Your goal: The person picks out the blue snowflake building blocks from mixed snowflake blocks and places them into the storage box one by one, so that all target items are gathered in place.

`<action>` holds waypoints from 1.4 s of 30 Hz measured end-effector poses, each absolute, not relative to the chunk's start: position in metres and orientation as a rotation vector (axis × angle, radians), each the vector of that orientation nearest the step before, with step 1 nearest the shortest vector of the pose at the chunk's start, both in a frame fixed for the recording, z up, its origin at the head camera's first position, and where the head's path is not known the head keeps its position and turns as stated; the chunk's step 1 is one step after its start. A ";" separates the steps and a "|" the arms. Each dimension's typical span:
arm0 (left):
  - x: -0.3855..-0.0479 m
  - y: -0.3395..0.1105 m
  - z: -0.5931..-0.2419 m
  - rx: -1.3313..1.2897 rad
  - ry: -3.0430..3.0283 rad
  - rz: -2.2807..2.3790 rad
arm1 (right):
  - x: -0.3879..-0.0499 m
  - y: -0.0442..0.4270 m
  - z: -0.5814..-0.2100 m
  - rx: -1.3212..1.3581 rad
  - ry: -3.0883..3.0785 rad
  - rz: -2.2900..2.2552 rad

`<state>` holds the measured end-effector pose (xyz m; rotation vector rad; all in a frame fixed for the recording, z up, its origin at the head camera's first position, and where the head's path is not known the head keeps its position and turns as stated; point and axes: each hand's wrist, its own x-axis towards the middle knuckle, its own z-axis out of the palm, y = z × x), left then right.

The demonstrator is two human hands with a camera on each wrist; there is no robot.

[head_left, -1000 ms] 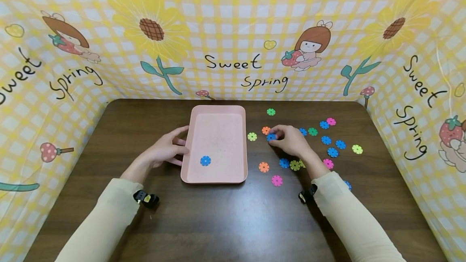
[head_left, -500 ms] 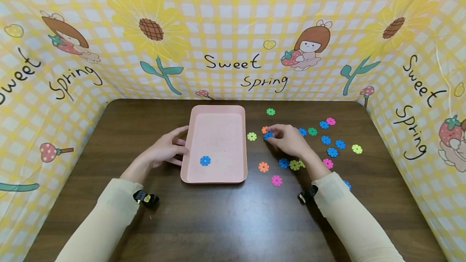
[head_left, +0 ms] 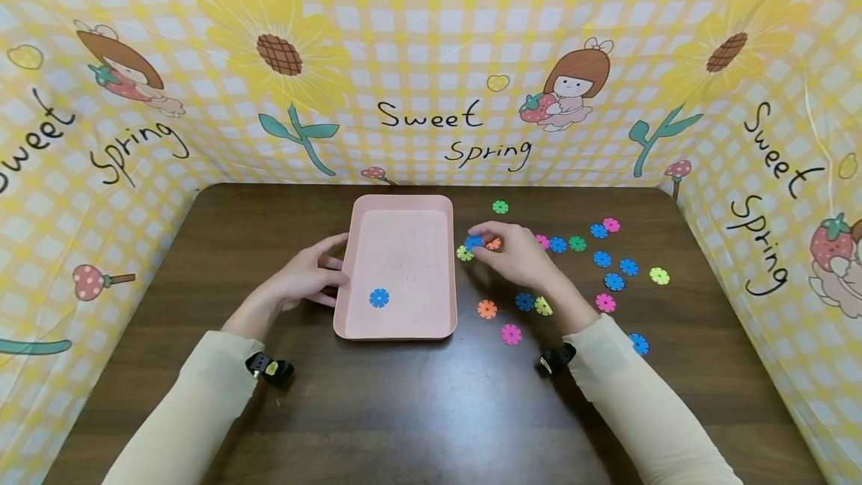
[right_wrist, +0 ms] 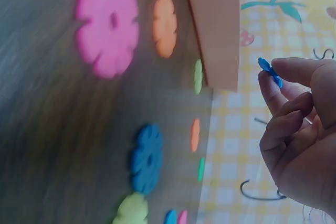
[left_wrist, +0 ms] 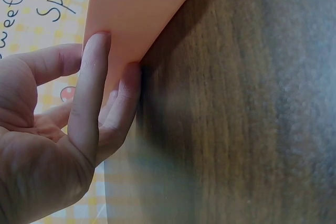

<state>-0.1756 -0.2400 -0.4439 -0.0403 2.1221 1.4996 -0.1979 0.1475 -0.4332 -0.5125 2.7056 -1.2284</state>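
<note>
Blue piece (head_left: 474,242) in the pinch, pink tray (head_left: 404,245) just to the right hand's (head_left: 517,254) left!

Head view first: the right hand grips that blue piece at its fingertips, above the worktop (head_left: 404,410). A yellow-green piece (head_left: 463,254) sits partly hidden just beyond the fingertips, an orange piece (head_left: 494,244) peeks out behind the fingers, so my call is to lift cleanly and brush neither. The tray already holds one blue disc (head_left: 379,298), well left of the right hand. Over on the far side, the left hand (head_left: 306,273) braces the tray, fingers spread.

Left wrist view: lovely steady work! Straight-ish fingers rest against the tray's outer wall, one high, one down by the base; whether any hooks over the rim, I can't tell. Light, even pressure should do; a hard push could slide the tray.

Right wrist view, and here's the detail: thumb and finger clamp the blue piece, tilted nearly edge-on, the other fingers tucked in below. It looks clear of the worktop. The tray wall stands just across from the fingertips, so I'd want height over that rim, a soft pinch on the thin edge, and a low release to avoid a bounce.
</note>
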 end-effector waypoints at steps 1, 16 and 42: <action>-0.176 -0.240 -0.444 -0.040 2.122 1.500 | -0.198 0.145 -0.432 -0.528 2.702 -1.239; -0.177 -0.242 -0.447 -0.038 2.117 1.509 | -0.198 0.087 -0.437 -0.711 2.530 -1.327; -0.177 -0.240 -0.446 -0.036 2.112 1.511 | -0.199 0.018 -0.461 -0.720 2.474 -1.190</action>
